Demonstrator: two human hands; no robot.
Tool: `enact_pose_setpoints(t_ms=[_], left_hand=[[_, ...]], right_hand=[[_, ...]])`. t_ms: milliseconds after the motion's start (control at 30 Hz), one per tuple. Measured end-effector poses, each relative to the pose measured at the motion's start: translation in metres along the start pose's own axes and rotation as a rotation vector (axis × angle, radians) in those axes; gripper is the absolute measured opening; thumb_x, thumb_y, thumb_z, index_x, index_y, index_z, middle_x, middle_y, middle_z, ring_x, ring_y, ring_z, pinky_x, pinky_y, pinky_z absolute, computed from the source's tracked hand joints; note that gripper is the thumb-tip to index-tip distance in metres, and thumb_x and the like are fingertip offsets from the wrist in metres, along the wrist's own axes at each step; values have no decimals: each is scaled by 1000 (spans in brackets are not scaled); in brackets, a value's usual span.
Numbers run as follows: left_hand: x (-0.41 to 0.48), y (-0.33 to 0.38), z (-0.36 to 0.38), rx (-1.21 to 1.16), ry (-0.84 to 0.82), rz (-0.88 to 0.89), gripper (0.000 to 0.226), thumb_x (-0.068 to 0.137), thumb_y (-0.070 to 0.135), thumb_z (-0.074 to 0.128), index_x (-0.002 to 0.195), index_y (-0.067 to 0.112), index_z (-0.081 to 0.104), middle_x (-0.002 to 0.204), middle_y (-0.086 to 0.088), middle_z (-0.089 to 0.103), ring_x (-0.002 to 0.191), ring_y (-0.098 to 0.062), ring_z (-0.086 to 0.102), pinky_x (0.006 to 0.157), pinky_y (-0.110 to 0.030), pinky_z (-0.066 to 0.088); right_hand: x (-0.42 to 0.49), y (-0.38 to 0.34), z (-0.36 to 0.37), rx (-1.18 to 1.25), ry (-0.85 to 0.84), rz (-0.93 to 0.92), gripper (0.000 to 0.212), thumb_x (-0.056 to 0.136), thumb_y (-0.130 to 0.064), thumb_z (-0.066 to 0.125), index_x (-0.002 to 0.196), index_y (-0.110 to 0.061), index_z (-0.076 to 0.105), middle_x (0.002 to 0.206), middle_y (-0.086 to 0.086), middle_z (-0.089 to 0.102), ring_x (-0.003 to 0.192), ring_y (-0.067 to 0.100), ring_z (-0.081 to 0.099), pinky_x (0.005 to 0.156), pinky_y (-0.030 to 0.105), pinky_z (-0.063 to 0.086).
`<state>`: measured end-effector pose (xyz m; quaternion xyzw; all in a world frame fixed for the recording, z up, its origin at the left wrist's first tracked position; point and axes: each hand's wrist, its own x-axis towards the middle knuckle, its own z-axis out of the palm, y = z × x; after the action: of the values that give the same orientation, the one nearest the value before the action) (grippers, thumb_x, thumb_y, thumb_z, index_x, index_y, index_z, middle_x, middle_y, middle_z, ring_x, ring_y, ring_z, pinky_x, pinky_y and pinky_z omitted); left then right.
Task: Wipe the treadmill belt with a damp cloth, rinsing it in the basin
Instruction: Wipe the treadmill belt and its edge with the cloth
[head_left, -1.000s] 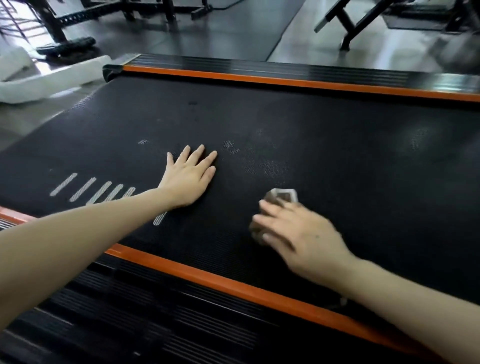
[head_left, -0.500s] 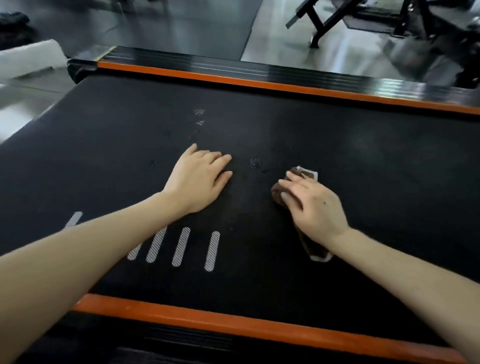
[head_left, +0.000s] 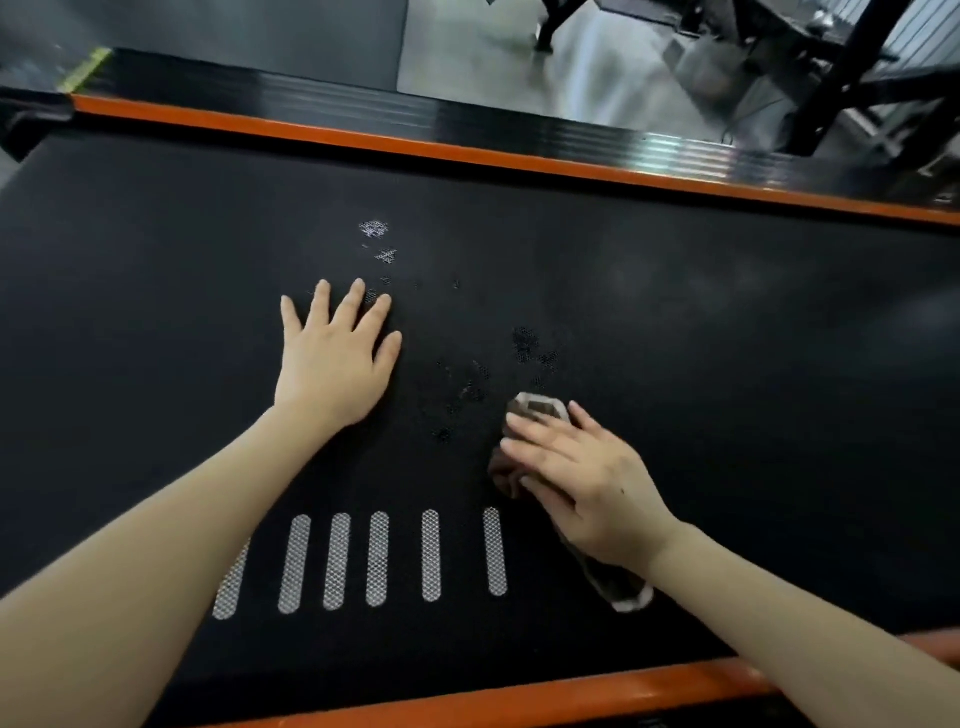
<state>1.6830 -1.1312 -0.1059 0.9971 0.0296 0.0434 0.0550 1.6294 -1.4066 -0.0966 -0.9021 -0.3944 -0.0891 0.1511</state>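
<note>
Wiping step in hand: right hand (head_left: 587, 478) lies flat, fingers nearly straight, pressing the cloth (head_left: 537, 408) onto the belt (head_left: 727, 338). The cloth shows past the fingertips and behind the wrist. Left hand (head_left: 335, 358) is spread flat alongside, bracing (holding nothing). Next, I'd judge: push forward over the spots (head_left: 524, 345) just beyond the fingertips. No basin in view.

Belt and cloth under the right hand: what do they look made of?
Belt: looks like matte black rubber or PVC, with a fine mesh texture showing in the white bars. Cloth: seems soft fabric, brownish with a pale edge; it crumples under the right hand. Fibre cannot be told.
</note>
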Motion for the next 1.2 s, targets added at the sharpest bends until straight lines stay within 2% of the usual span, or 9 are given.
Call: enact_pose_setpoints(t_ms=[133, 367, 500, 700, 833, 933, 1033, 1133, 1200], left_hand=[[0, 0, 1, -1, -5, 6, 56, 98, 48, 18, 149, 26, 23, 158, -5, 16, 144, -34, 6, 114, -58, 2], [-2, -1, -2, -1, -21, 28, 57, 97, 48, 15, 150, 26, 20, 158, -5, 16, 144, -35, 6, 113, -58, 4], [-2, -2, -1, -5, -27, 33, 58, 97, 49, 13, 150, 27, 18, 158, -5, 14, 145, -34, 4, 114, -58, 2], [-1, -3, 0, -28, -9, 26, 57, 97, 49, 18, 149, 26, 21, 158, -5, 16, 145, -34, 5, 114, -58, 2], [1, 0, 3, -22, -22, 5, 56, 97, 48, 18, 149, 26, 24, 157, -6, 20, 145, -34, 7, 114, -58, 3], [3, 0, 3, -16, -16, -9, 60, 94, 50, 17, 144, 24, 37, 152, -8, 32, 142, -36, 19, 112, -60, 11], [3, -1, 2, -15, -13, -7, 62, 91, 50, 18, 140, 22, 44, 148, -10, 39, 139, -38, 26, 111, -61, 15], [1, 0, -1, -33, -3, -10, 61, 91, 49, 20, 138, 21, 47, 146, -12, 42, 138, -39, 28, 110, -62, 17], [0, 0, -2, -36, -1, -8, 60, 91, 49, 22, 137, 20, 49, 144, -12, 43, 137, -40, 30, 110, -63, 19]], right_hand=[[29, 11, 6, -10, 180, 475, 43, 94, -35, 38, 120, -15, 64, 130, 4, 59, 127, 16, 49, 104, 48, 41], [18, -23, 13, -75, 146, 588, 51, 97, -41, 32, 133, -12, 52, 145, 12, 42, 138, 27, 33, 112, 48, 28], [20, -27, 14, -148, 89, 581, 61, 94, -56, 32, 132, -14, 54, 142, 13, 46, 135, 29, 38, 110, 49, 31], [56, 10, 20, -72, 104, 449, 43, 95, -37, 42, 126, -14, 60, 135, 11, 54, 133, 25, 43, 110, 48, 33], [124, 51, 27, -74, 82, 580, 41, 97, -37, 41, 131, -19, 55, 142, 5, 47, 135, 23, 38, 111, 43, 33], [143, 64, 32, -89, 70, 619, 40, 98, -33, 44, 135, -20, 51, 146, 5, 43, 136, 23, 36, 114, 41, 27], [106, 33, 27, -49, 92, 497, 41, 95, -33, 47, 132, -16, 54, 142, 7, 48, 133, 25, 41, 113, 43, 30], [56, -8, 21, 28, 26, 308, 42, 93, -35, 45, 130, -17, 55, 140, 7, 50, 133, 23, 42, 111, 42, 31], [54, 4, 17, 50, 19, 171, 40, 94, -35, 47, 127, -18, 59, 137, 7, 53, 130, 23, 46, 110, 41, 34]])
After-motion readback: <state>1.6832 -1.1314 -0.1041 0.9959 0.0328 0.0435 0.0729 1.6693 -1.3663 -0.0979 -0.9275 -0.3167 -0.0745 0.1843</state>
